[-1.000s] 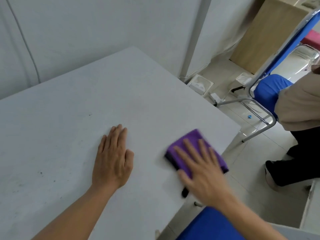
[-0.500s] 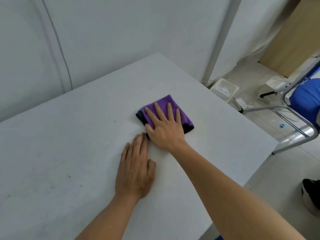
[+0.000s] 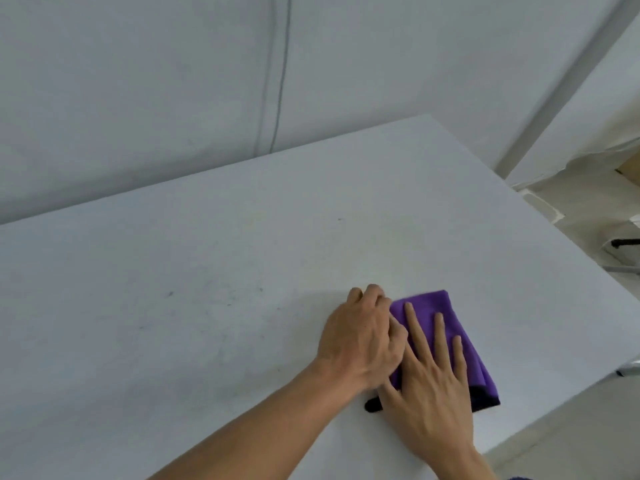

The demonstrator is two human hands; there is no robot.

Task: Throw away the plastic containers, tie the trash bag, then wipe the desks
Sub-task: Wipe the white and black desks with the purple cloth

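Folded purple cloth (image 3: 476,368) lies flat on the surface (image 3: 242,254), close to the surface's right edge. Right grip (image 3: 433,382) is spread wide, palm and straight fingers pressing the cloth down. Left grip (image 3: 363,337) sits at the cloth's left side with fingers curled; whether it pinches fabric cannot be told.

Risk: a stroke toward the surface's right edge may carry the cloth off, and the crowded hands may bunch the fold.

Cloth: purple, dark-trimmed, far end blurred.

Cloth (image 3: 426,303) on desk (image 3: 242,271), right side

Soft even light, faint shadows; slight motion blur, wide-angle bending at edges.
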